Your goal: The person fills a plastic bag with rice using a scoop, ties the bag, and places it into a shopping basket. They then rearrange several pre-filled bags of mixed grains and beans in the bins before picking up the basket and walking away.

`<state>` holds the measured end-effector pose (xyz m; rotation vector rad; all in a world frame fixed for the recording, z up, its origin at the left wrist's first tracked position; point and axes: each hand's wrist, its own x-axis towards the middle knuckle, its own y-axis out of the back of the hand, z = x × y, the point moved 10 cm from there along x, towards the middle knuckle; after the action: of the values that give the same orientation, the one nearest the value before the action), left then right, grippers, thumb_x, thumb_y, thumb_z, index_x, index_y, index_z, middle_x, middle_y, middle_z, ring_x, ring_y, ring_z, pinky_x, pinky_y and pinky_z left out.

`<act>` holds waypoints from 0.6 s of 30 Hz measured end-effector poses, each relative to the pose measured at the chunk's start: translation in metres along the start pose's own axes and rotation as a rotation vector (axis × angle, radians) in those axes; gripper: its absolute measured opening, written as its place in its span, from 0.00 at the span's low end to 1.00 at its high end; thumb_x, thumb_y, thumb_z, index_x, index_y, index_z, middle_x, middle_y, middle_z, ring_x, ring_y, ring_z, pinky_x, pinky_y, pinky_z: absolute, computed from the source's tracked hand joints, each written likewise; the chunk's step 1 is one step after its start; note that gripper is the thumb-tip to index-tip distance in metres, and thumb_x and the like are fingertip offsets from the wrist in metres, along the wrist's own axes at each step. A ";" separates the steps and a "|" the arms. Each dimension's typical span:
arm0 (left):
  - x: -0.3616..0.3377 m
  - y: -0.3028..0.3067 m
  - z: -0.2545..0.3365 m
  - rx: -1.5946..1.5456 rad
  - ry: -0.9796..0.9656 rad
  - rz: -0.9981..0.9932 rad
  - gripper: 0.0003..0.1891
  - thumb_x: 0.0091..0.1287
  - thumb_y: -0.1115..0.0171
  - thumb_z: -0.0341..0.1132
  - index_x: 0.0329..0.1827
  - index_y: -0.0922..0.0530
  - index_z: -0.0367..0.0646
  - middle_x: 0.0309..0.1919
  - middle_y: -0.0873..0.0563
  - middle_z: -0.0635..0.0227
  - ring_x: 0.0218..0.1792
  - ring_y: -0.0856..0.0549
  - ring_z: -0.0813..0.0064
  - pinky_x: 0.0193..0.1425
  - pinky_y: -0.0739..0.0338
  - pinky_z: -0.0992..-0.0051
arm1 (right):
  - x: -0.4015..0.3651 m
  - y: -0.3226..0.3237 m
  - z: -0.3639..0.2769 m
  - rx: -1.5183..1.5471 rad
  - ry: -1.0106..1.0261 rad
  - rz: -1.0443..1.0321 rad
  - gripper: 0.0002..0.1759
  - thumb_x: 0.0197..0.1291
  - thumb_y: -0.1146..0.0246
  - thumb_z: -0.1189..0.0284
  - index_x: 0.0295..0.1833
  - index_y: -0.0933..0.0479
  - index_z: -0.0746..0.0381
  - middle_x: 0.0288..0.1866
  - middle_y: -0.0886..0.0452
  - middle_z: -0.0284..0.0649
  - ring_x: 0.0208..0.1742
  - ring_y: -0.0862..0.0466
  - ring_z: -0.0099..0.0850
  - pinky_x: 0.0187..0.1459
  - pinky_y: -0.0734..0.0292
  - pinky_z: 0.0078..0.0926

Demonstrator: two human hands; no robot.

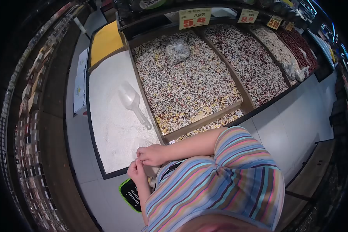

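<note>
Shop floor (100,198) borders the white-filled bin (116,173); at its near edge, right hand (154,154) and left hand (137,172) pinch, tips together, seemingly a clear bag (142,144): probably light, limp, slippery, best held by its rim.

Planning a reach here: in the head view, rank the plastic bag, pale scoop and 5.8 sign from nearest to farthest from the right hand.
1. Pale scoop: ahead-left of the right hand, on the white heap.
2. Plastic bag: farther ahead, on mixed grain.
3. 5.8 sign: far edge, beyond the bag.
</note>
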<state>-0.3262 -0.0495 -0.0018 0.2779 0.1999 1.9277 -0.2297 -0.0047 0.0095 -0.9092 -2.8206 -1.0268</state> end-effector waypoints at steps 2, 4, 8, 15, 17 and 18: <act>0.001 -0.003 0.009 -0.014 -0.038 0.033 0.14 0.68 0.45 0.29 0.22 0.25 0.34 0.19 0.21 0.71 0.24 0.27 0.87 0.28 0.33 0.84 | 0.003 -0.004 0.005 -0.003 -0.004 -0.018 0.12 0.58 0.42 0.65 0.45 0.22 0.57 0.52 0.27 0.43 0.44 0.20 0.44 0.45 0.24 0.39; 0.003 -0.003 0.011 0.034 -0.039 -0.002 0.14 0.67 0.45 0.29 0.22 0.26 0.34 0.19 0.21 0.70 0.24 0.28 0.87 0.28 0.34 0.83 | 0.008 -0.010 0.013 0.075 0.019 -0.043 0.12 0.58 0.42 0.65 0.44 0.21 0.57 0.52 0.26 0.43 0.45 0.20 0.43 0.46 0.25 0.38; 0.006 -0.010 0.022 0.074 -0.048 -0.027 0.15 0.67 0.45 0.28 0.20 0.27 0.33 0.17 0.23 0.70 0.22 0.30 0.86 0.26 0.36 0.82 | 0.030 -0.033 0.046 0.328 -0.103 -0.344 0.14 0.54 0.38 0.70 0.48 0.18 0.55 0.60 0.27 0.41 0.35 0.17 0.35 0.32 0.22 0.30; 0.008 -0.020 0.037 0.129 -0.079 -0.035 0.16 0.67 0.45 0.30 0.19 0.28 0.33 0.16 0.23 0.70 0.22 0.29 0.86 0.25 0.36 0.81 | 0.021 -0.028 0.045 0.303 -0.364 -0.564 0.15 0.52 0.37 0.72 0.47 0.17 0.54 0.65 0.28 0.42 0.31 0.15 0.36 0.27 0.22 0.31; 0.008 -0.022 0.034 0.169 -0.081 -0.072 0.16 0.68 0.45 0.31 0.20 0.27 0.34 0.17 0.22 0.70 0.23 0.28 0.86 0.26 0.35 0.82 | 0.033 -0.046 0.055 0.104 -0.183 -0.491 0.15 0.53 0.38 0.70 0.48 0.18 0.55 0.57 0.23 0.45 0.35 0.15 0.40 0.32 0.22 0.35; 0.008 -0.022 0.036 0.173 -0.111 -0.057 0.16 0.67 0.45 0.30 0.20 0.27 0.34 0.16 0.22 0.68 0.22 0.28 0.85 0.25 0.35 0.80 | 0.037 -0.050 0.056 0.005 -0.094 -0.451 0.16 0.53 0.39 0.70 0.48 0.18 0.55 0.54 0.20 0.46 0.37 0.15 0.42 0.35 0.21 0.38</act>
<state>-0.2991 -0.0338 0.0279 0.4885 0.2981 1.8353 -0.2762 0.0170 -0.0570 -0.3257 -3.1879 -1.0279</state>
